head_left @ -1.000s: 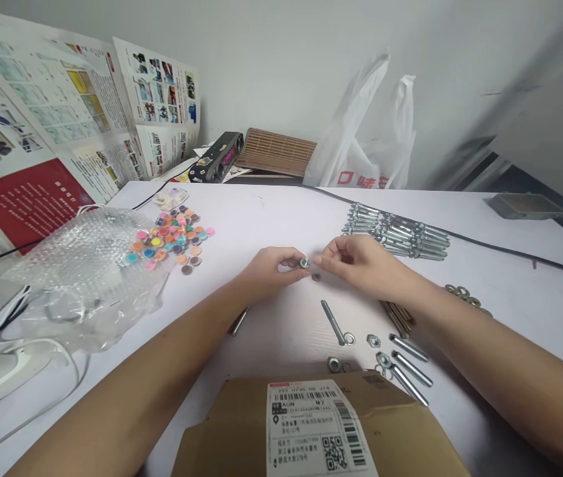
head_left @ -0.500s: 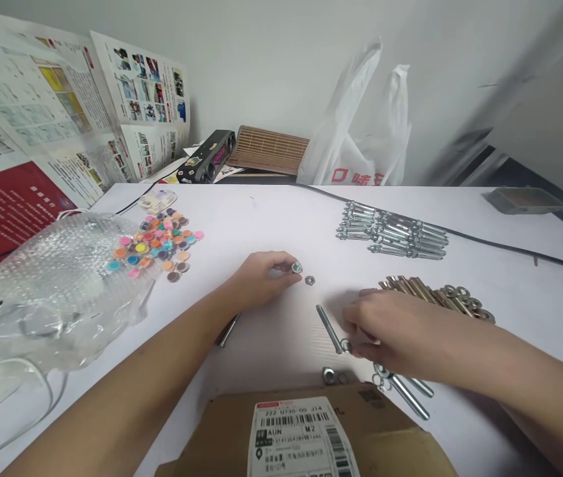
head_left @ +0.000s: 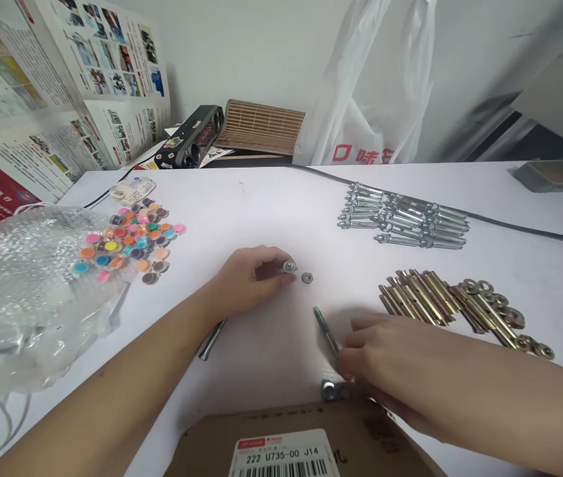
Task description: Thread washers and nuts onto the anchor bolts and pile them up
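My left hand [head_left: 249,281] is closed in a pinch around a silver bolt [head_left: 289,266], which shows mostly end-on. Just right of its fingertips a loose hex nut [head_left: 307,278] lies flat on the white table. My right hand [head_left: 378,348] is bent palm-down over the table, its fingers curled and their tips hidden. A silver bolt [head_left: 324,324] slants out from beneath those fingers; I cannot tell whether they grip it. Below them, a larger nut [head_left: 328,389] sits near the box. Another silver bolt [head_left: 212,341] lies partly under my left forearm.
The cardboard box [head_left: 261,427] stands at the near edge. To the right are brass-coloured sleeves [head_left: 420,298], washers [head_left: 512,317] and a pile of silver anchor bolts [head_left: 405,222]. Colourful small pots [head_left: 132,242] and bubble wrap [head_left: 38,285] lie left. A black cable [head_left: 520,230] runs behind.
My right hand has moved nearer the box and now covers the ring by the slanting bolt and most loose pieces below. My left hand keeps its pinch. The view has shifted.
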`<state>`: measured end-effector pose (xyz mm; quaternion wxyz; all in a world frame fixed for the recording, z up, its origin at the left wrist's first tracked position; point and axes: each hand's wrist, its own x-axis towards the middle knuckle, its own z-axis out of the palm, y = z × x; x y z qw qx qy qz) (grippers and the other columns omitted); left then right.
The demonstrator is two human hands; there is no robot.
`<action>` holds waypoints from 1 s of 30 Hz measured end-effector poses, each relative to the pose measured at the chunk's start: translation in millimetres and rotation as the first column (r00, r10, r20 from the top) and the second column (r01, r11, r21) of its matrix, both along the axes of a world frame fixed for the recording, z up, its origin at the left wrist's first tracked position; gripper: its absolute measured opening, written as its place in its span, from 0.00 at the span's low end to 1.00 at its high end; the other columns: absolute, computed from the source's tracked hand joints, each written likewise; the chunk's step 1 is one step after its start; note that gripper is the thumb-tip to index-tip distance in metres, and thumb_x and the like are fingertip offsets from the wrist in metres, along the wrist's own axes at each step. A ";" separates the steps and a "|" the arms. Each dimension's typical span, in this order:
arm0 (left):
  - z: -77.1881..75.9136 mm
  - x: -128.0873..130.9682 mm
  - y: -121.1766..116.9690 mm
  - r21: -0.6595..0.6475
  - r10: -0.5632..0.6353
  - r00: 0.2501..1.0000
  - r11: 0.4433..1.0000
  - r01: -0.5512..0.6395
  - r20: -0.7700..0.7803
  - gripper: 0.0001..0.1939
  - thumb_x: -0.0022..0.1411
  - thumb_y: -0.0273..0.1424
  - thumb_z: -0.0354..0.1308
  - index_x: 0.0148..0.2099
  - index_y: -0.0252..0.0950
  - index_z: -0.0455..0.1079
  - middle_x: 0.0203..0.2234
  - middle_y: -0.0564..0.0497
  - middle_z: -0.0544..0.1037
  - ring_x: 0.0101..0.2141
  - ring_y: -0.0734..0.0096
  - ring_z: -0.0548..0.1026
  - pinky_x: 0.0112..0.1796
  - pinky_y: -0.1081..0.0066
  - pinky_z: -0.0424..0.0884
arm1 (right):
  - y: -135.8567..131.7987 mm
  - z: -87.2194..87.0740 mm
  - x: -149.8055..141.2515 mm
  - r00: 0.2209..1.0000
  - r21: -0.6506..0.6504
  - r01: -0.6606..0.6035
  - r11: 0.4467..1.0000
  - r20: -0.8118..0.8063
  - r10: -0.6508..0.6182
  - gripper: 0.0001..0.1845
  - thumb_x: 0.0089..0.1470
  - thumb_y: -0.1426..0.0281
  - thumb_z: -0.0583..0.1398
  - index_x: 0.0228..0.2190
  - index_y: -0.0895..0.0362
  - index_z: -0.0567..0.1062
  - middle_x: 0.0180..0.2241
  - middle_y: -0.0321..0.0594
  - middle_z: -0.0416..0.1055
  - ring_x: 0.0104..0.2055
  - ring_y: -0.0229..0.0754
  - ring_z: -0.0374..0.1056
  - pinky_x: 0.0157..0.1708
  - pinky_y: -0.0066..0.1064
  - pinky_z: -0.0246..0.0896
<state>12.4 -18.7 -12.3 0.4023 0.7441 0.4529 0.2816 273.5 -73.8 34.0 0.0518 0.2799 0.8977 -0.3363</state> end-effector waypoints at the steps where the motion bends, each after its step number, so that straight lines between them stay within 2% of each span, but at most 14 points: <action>1: -0.3 -0.1 0.1 0.006 -0.001 1.000 1.000 0.001 0.003 0.11 0.60 0.35 0.60 0.43 0.35 0.75 0.38 0.49 0.78 0.38 0.68 0.75 0.42 0.70 0.70 | 0.3 0.8 -2.2 1.000 0.000 -0.021 1.000 -0.005 0.021 0.09 0.50 0.78 0.59 0.27 0.53 0.75 0.30 0.41 0.70 0.34 0.44 0.65 0.34 0.33 0.60; 8: -1.4 0.6 -0.1 -0.029 -0.009 0.998 1.000 0.011 0.059 0.11 0.60 0.35 0.60 0.42 0.34 0.74 0.38 0.50 0.78 0.39 0.70 0.76 0.43 0.72 0.71 | 0.5 6.9 -17.1 0.993 0.010 -0.115 0.993 -0.019 0.115 0.11 0.55 0.79 0.56 0.25 0.55 0.74 0.27 0.40 0.68 0.37 0.42 0.63 0.38 0.31 0.58; 14: 2.5 0.8 -1.0 -0.038 -0.001 1.000 0.999 0.001 0.004 0.11 0.59 0.36 0.60 0.41 0.35 0.74 0.38 0.52 0.78 0.41 0.70 0.75 0.44 0.72 0.69 | 4.7 15.2 -19.9 0.994 -0.074 -0.109 0.991 -0.022 0.108 0.11 0.51 0.80 0.57 0.22 0.57 0.72 0.26 0.38 0.69 0.36 0.40 0.64 0.35 0.30 0.57; 16: 2.4 0.3 -0.9 -0.030 -0.005 1.000 1.000 0.004 -0.018 0.11 0.59 0.37 0.60 0.41 0.36 0.74 0.38 0.52 0.78 0.40 0.70 0.74 0.44 0.71 0.68 | 10.7 19.3 -22.1 0.998 -0.167 -0.027 0.986 -0.060 0.017 0.07 0.51 0.77 0.59 0.24 0.56 0.74 0.26 0.36 0.69 0.33 0.38 0.64 0.32 0.29 0.57; 18: 2.1 0.0 -0.6 -0.025 -0.008 1.000 1.000 0.007 -0.023 0.12 0.60 0.38 0.60 0.41 0.37 0.75 0.38 0.53 0.78 0.40 0.69 0.74 0.44 0.70 0.67 | 20.3 20.5 -27.8 0.971 -0.312 0.154 0.937 -0.127 -0.202 0.04 0.52 0.70 0.61 0.27 0.56 0.75 0.24 0.34 0.67 0.27 0.35 0.61 0.26 0.28 0.54; 20: 1.9 0.0 -0.5 -0.028 -0.010 1.000 1.000 0.010 -0.008 0.11 0.60 0.38 0.59 0.40 0.36 0.75 0.37 0.53 0.78 0.39 0.70 0.74 0.44 0.71 0.67 | 32.2 16.9 -36.4 0.864 -0.475 0.339 0.812 -0.184 -0.468 0.10 0.53 0.62 0.62 0.28 0.56 0.76 0.22 0.33 0.62 0.22 0.33 0.54 0.21 0.28 0.48; 22: 2.1 0.3 -0.8 -0.027 -0.017 1.000 0.999 0.018 0.006 0.10 0.60 0.36 0.59 0.40 0.36 0.75 0.36 0.54 0.79 0.38 0.71 0.74 0.43 0.71 0.67 | 44.0 9.0 -45.9 0.730 -0.574 0.440 0.691 -0.219 -0.647 0.15 0.52 0.58 0.63 0.28 0.57 0.76 0.20 0.32 0.58 0.21 0.32 0.48 0.20 0.28 0.43; 23: 2.3 0.3 -1.0 -0.021 -0.025 1.000 0.999 0.025 0.007 0.09 0.60 0.35 0.59 0.40 0.37 0.75 0.35 0.54 0.79 0.38 0.71 0.74 0.42 0.71 0.67 | 49.0 4.4 -50.2 0.680 -0.591 0.469 0.656 -0.232 -0.696 0.16 0.50 0.57 0.64 0.28 0.58 0.77 0.19 0.32 0.58 0.21 0.31 0.47 0.20 0.28 0.41; 25: 2.7 0.4 -1.4 0.000 -0.037 0.999 0.999 0.037 0.000 0.09 0.59 0.34 0.59 0.40 0.37 0.75 0.34 0.54 0.78 0.36 0.71 0.73 0.40 0.71 0.66 | 56.0 -4.2 -56.8 0.621 -0.588 0.510 0.628 -0.254 -0.742 0.17 0.47 0.56 0.66 0.27 0.59 0.78 0.19 0.32 0.58 0.21 0.32 0.48 0.21 0.28 0.41; 30: 3.2 0.6 -1.5 0.019 -0.051 0.999 0.999 0.050 0.014 0.08 0.59 0.33 0.59 0.39 0.36 0.75 0.33 0.54 0.78 0.35 0.72 0.73 0.39 0.72 0.67 | 58.4 -12.6 -60.8 0.614 -0.583 0.522 0.622 -0.249 -0.749 0.18 0.43 0.55 0.67 0.24 0.58 0.77 0.20 0.33 0.60 0.22 0.32 0.49 0.23 0.29 0.44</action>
